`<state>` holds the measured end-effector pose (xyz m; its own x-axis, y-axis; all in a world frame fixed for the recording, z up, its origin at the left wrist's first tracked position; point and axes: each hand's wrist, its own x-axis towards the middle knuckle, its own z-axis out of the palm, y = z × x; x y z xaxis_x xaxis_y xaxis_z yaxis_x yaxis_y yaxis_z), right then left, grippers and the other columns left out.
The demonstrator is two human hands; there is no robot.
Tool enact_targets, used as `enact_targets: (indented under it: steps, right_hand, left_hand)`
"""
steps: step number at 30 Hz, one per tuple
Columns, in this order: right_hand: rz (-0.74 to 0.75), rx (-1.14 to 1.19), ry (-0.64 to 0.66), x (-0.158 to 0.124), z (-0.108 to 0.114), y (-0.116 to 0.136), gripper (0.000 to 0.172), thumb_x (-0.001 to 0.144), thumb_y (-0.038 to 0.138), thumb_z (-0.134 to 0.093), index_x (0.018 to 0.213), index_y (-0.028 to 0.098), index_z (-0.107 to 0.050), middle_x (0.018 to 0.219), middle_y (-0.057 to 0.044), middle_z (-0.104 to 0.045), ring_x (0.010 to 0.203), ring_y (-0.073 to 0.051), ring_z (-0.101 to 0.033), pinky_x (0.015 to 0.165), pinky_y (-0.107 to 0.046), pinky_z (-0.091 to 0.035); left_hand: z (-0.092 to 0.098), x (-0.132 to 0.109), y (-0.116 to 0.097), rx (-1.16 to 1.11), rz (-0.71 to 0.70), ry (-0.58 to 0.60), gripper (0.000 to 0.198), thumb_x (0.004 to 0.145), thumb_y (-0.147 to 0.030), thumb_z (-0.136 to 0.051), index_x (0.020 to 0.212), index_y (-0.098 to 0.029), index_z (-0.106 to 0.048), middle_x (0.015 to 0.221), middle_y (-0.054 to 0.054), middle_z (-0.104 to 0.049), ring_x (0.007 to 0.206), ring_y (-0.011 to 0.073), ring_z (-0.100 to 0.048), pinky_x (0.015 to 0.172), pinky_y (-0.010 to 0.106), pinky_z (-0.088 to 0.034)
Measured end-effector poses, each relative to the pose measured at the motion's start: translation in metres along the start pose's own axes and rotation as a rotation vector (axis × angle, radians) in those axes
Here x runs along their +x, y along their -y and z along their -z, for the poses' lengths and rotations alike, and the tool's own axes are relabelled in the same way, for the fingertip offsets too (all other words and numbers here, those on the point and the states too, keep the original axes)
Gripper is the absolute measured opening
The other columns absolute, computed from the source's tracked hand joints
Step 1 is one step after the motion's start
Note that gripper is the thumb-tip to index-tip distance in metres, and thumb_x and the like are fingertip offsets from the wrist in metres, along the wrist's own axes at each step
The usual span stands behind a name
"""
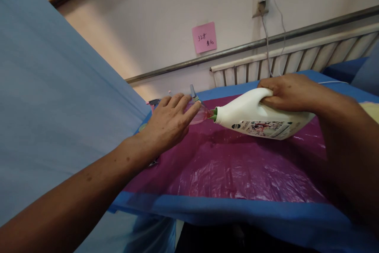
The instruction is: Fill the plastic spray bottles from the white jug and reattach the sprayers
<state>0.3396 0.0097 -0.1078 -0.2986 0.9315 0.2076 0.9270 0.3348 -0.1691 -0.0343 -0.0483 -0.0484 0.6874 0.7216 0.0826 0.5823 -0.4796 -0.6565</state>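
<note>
My right hand [286,92] grips the handle of a white jug [254,113] with a printed label. The jug lies tilted nearly on its side, its open green-lined mouth pointing left. Right by that mouth is a clear, pinkish container [199,114], partly hidden behind my left hand [174,120]. The fingers of my left hand are extended over the container's left side; its grip beneath the palm is hidden. Below both hands a shiny purple plastic sheet [231,170] covers the table's blue cloth [207,205].
Behind my left hand stands a spray bottle's pink and dark head [154,103]. A blue curtain [59,87] hangs at the left. Along the wall run a metal rail [189,62], a white radiator [248,70] and cables from a socket [261,5]. A pink note [205,38] is stuck there.
</note>
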Motion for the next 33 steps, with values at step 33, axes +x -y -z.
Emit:
enact_targets:
  steps: [33]
  right_hand:
    - [0.007,-0.029,0.001,-0.0012,-0.0005,0.0005,0.028,0.094,0.050,-0.051,0.099,0.028,-0.067,0.094,-0.005,-0.079,0.079,-0.025,-0.068,0.064,-0.036,-0.036]
  left_hand:
    - [0.0032,0.0081,0.0046,0.003,-0.061,-0.046,0.065,0.099,-0.013,-0.062,0.162,-0.024,-0.051,0.165,0.018,-0.056,0.151,0.0389,-0.052,0.119,0.055,-0.045]
